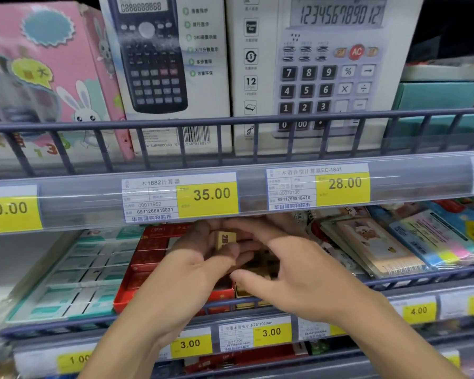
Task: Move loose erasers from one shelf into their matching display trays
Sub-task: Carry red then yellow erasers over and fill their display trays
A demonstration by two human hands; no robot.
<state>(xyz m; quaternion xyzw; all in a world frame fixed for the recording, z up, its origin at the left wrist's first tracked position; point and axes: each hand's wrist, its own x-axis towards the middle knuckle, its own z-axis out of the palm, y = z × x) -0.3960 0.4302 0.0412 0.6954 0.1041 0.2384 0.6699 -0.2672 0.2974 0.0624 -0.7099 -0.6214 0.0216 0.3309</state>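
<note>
Under upper shelf edge: both hands reach in.
L hand [200,258]: fingers curled, holding gold eraser [225,240] above gold tray [246,292].
R hand [293,272]: fingers spread, relaxed, over gold tray; holds nothing visible.
Left of it: red tray [148,258], teal tray [74,272].
Blocking: price rail [394,181] hides fingertips.
Right: notebooks [378,244].

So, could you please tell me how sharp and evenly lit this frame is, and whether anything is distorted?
Head view: the price labels and calculator box read sharply; the pink box at the left edge is smeared. Shelf rails bow, a wide-angle effect. The top right corner is dark. The hands, left and right, are slightly soft; the yellow eraser is legible.
</note>
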